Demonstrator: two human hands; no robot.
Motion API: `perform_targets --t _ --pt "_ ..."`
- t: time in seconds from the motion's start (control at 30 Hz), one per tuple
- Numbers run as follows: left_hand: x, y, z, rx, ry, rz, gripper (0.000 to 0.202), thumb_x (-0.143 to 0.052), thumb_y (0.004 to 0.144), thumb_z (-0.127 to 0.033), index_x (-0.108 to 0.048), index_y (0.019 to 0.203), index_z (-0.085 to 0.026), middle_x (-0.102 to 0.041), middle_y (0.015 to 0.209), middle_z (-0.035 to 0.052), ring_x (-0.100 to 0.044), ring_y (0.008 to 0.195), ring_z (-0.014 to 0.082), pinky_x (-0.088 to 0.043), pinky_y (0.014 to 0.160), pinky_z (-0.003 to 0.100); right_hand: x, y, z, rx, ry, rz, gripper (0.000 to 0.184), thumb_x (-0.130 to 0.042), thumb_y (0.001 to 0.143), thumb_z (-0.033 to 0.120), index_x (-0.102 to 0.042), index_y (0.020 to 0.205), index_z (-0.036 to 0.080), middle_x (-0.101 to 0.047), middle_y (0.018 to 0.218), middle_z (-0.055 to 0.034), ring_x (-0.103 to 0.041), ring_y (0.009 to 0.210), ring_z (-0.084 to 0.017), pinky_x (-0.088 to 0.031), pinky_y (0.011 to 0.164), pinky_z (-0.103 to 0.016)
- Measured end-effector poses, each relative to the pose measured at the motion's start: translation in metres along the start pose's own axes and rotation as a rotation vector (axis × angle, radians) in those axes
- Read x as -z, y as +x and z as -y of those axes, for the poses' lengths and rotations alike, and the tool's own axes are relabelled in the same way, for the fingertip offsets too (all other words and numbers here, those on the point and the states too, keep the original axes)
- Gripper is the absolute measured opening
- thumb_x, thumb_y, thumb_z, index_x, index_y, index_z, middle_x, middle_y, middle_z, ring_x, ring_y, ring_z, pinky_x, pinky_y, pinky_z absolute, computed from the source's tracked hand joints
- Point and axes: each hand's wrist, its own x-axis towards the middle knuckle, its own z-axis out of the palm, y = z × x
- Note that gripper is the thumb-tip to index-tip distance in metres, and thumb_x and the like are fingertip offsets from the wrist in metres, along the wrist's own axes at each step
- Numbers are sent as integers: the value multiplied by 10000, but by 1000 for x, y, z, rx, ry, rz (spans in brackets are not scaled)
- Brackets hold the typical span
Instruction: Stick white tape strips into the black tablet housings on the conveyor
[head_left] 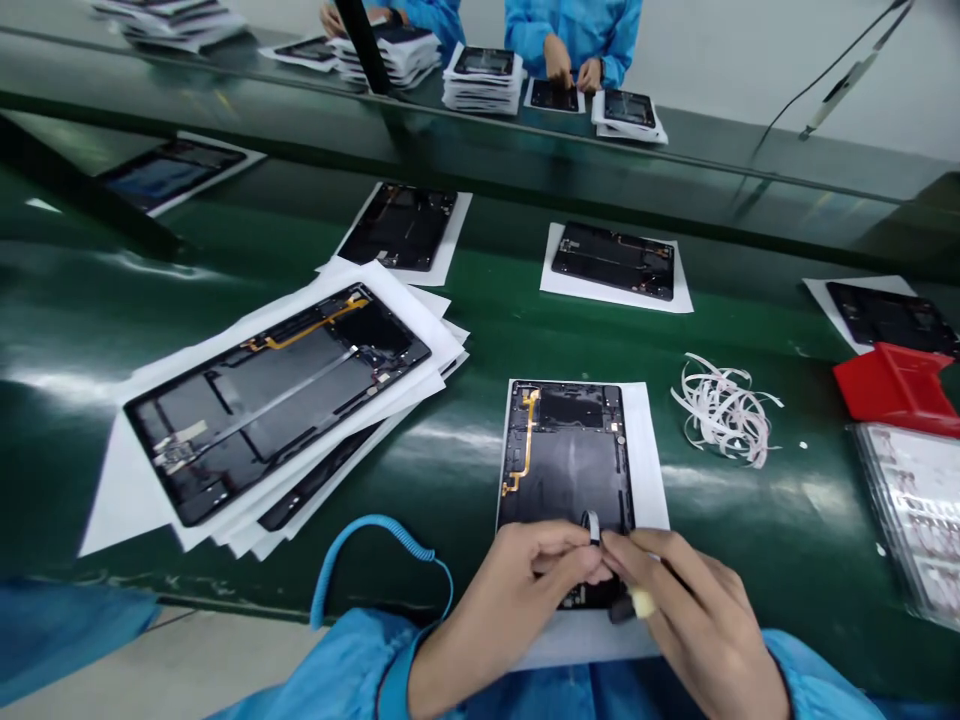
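Note:
An opened black tablet panel [567, 455] with an orange flex cable lies on a white sheet [649, 450] right in front of me. Both hands meet at its near edge. My left hand [501, 608] pinches a small pale strip [593, 524] standing up from the panel. My right hand [697, 610] is closed beside it, fingertips touching the same strip, and a dark tool with a pale tip [636, 603] sticks out under its fingers. A blue coiled wrist cord [375, 545] runs off to the left.
A stack of panels on white sheets [277, 400] sits at the left. A heap of peeled white strips [724, 408] lies at the right, with a red tray [896, 385] and a clear parts tray [915, 520] beyond. More panels lie farther back, where people in blue work.

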Motion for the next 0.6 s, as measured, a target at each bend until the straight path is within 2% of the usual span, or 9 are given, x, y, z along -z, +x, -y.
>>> perform_targets --t 0.1,0.17,0.23,0.3,0.4,0.5,0.6 --pt "1 -1 1 -233 397 -40 277 -484 997 -245 -700 837 -176 -722 800 10 -658 730 144 -500 684 218 3 11 -6 29 7 24 370 -295 1012 93 -627 1169 134 -718 977 -86 -700 744 -148 -571 665 -255" --pt "0 -2 0 -413 621 -60 259 -443 1004 -179 -690 927 -189 -707 819 14 -647 730 153 -509 695 242 5 13 -9 54 -24 14 366 -287 1015 97 -624 1155 111 -724 975 -100 -710 756 -159 -582 672 -266" --pt "0 -3 -2 -530 788 -49 250 -431 983 -106 -666 1025 -181 -699 846 26 -642 741 172 -535 705 276 6 12 -10 86 -83 -8 367 -278 1017 98 -608 1178 88 -733 995 -121 -723 795 -177 -590 684 -282" --pt "-2 -3 -5 -565 945 -6 262 -444 940 -43 -646 1059 -159 -701 874 36 -646 756 189 -564 744 317 6 10 -11 120 -148 -11 390 -249 1018 96 -598 1189 69 -742 989 -131 -733 810 -186 -593 681 -287" --pt "-6 0 -7 -562 1096 56 262 -464 889 -5 -635 1025 -150 -711 914 39 -663 801 205 -581 821 359 4 8 -7 159 -266 -4 430 -204 1006 76 -610 1146 43 -753 924 -140 -734 732 -191 -584 616 -290" --pt "-9 4 -10 -556 1086 59 244 -455 896 -9 -625 971 -167 -709 907 26 -668 800 189 -586 826 333 3 9 -2 186 -371 -36 411 -220 980 47 -617 1084 27 -750 880 -159 -722 665 -201 -563 563 -299" --pt "-4 -1 -9 -574 1093 9 265 -420 926 -30 -613 1028 -180 -719 949 26 -687 840 188 -580 865 331 2 11 -4 158 -343 -30 386 -235 971 44 -612 1054 55 -734 864 -139 -707 654 -184 -554 575 -284"
